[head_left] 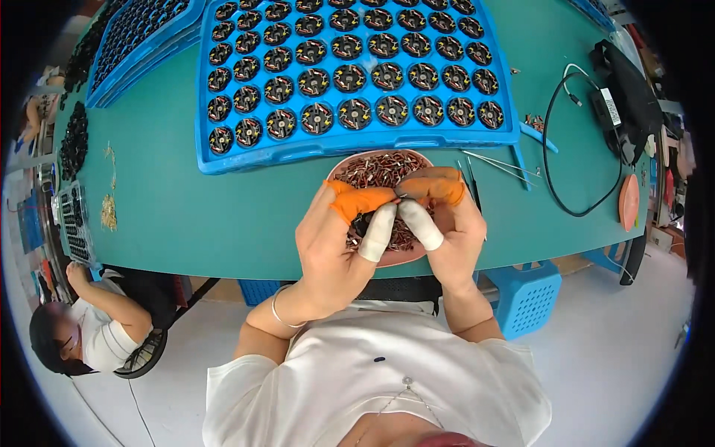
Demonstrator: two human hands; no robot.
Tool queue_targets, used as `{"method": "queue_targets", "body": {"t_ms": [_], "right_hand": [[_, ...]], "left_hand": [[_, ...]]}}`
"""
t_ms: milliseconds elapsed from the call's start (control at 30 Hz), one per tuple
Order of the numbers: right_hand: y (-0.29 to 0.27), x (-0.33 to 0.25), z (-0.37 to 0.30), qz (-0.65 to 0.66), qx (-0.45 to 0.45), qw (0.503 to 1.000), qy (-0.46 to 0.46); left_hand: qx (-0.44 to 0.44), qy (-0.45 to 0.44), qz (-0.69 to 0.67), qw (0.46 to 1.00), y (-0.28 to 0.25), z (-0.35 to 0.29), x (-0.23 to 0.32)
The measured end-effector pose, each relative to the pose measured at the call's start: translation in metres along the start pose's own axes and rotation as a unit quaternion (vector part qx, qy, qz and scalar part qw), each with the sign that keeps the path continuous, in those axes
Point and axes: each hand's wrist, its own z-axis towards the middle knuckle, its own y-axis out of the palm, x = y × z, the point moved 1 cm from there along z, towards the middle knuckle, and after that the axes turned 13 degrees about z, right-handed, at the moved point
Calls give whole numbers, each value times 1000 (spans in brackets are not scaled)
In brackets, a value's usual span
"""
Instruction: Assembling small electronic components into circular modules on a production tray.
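White shirt front nearest the lens, forearms rising from it. Left hand [331, 238] and right hand [447, 223] meet over a shallow pink dish [406, 257] at the counter's [171, 216] near edge; fingertips wear orange and white cots. Left grip pinches a small dark round part [363, 221] over the dish; right grip pressed together on something too small to make out, just beside it. Dish holds a heap of small reddish-brown terminals [376, 170]. Beyond, touching the dish rim, a blue tray [357, 141] with rows of black round parts. Black cable [555, 149] far right.
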Motion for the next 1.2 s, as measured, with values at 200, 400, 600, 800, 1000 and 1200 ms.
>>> {"method": "queue_targets", "body": {"t_ms": [200,400,600,800,1000,1200], "right_hand": [[7,-5,0,-49,31,996,-61],[6,-1,3,-165,-14,969,-182],[6,2,7,-82,-26,987,-138],[-4,-1,8,3,43,999,-30],[-7,-5,1,-1,-64,997,48],[-5,1,1,22,-6,995,99]], "left_hand": [[49,75,99,991,1,-1,2],[43,88,161,982,-4,-2,6],[42,110,204,972,-3,0,3],[-144,-146,-299,932,-2,-6,-7],[-73,-70,-144,984,3,-12,-13],[-89,-139,-263,951,7,-10,-11]]}}
